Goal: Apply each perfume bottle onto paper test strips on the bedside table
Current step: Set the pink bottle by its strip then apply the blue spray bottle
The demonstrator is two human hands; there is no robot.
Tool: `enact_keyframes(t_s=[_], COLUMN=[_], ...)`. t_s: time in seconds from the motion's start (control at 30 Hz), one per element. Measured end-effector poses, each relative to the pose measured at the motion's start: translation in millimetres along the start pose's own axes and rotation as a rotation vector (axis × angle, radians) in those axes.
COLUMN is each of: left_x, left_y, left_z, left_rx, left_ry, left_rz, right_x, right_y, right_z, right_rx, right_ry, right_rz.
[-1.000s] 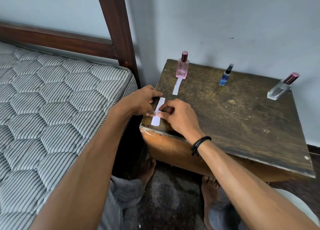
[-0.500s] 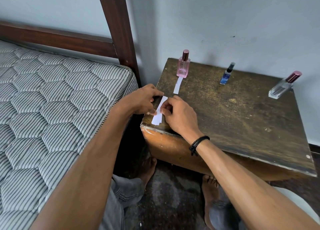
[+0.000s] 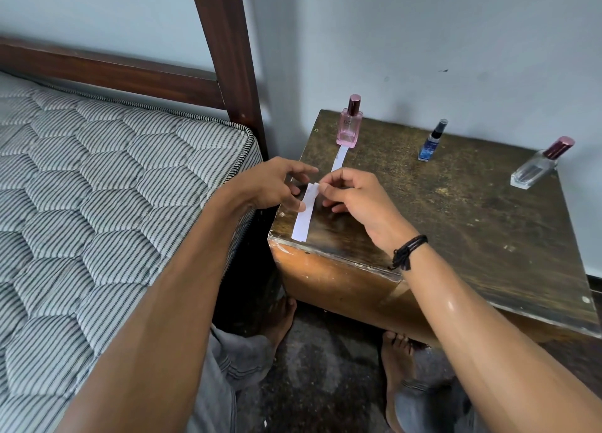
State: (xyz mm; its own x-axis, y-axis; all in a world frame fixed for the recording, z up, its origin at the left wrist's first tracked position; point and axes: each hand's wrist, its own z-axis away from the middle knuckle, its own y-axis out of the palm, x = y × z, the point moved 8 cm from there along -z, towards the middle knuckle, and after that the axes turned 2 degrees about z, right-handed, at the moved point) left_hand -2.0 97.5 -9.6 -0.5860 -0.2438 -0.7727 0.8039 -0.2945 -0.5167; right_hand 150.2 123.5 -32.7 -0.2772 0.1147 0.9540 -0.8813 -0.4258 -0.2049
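Grip: right grip (image 3: pixel 351 195) pinches the far end of the narrow white paper test strips (image 3: pixel 304 214) between thumb and forefinger; left grip (image 3: pixel 273 185) rests its thumb on their left edge, forefinger stretched out, clasping nothing.
Bench: dark, scuffed wooden bedside bench (image 3: pixel 456 224) stands beside the striped quilted mattress (image 3: pixel 114 188); the strips are at its near left corner, lower end close to the edge.
Bottles: pink square glass perfume bottle (image 3: pixel 350 125) at the back left, small blue spray bottle (image 3: pixel 431 143) mid-back, clear glass bottle with a maroon cap (image 3: pixel 537 165) far right; all well apart, none in hand.
Laid strip: single white paper strip (image 3: pixel 340 157) lies with its far end at the pink bottle's foot.
Step, as I judge it: parting one strip from a small stack, likely for the blue bottle.
Doing it well: press the left thumb firmly on the lower sheet, lift only the top end where two edges show, and slide rather than tug, so that nothing creases or slips off the bench edge.
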Motion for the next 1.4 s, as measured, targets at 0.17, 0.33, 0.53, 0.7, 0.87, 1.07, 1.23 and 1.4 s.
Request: enact_keyframes(t_s=[0.17, 0.33, 0.53, 0.7, 0.87, 1.07, 1.23, 1.4], left_x=[-1, -3, -2, -6, -20, -27, -26, -24], left_y=[3, 3, -4, -7, -7, -4, -8, -10], left_z=[-2, -7, -11, -11, -8, -8, -8, -9], left_rx=[-0.006, -0.091, -0.206, -0.290, -0.410, -0.425, -0.436, -0.423], left_ry=[0.003, 0.036, 0.048, 0.071, 0.176, 0.262, 0.271, 0.270], left_rz=[-0.035, -0.078, -0.084, -0.136, -0.210, -0.214, -0.213, -0.202], right_x=[-3, -3, -3, -4, -5, -8, 6, 14], right_y=[-3, -5, -3, -3, -4, -11, -29, -30], right_z=[-2, -2, -1, -2, 0, 0, -1, -2], right_rx=[0.027, 0.051, 0.041, -0.051, -0.097, -0.159, -0.279, -0.272], right_ry=[0.045, 0.073, 0.092, 0.090, 0.071, 0.104, -0.095, -0.183], right_rz=[-0.082, -0.195, -0.277, -0.354, -0.377, -0.449, -0.028, 0.099])
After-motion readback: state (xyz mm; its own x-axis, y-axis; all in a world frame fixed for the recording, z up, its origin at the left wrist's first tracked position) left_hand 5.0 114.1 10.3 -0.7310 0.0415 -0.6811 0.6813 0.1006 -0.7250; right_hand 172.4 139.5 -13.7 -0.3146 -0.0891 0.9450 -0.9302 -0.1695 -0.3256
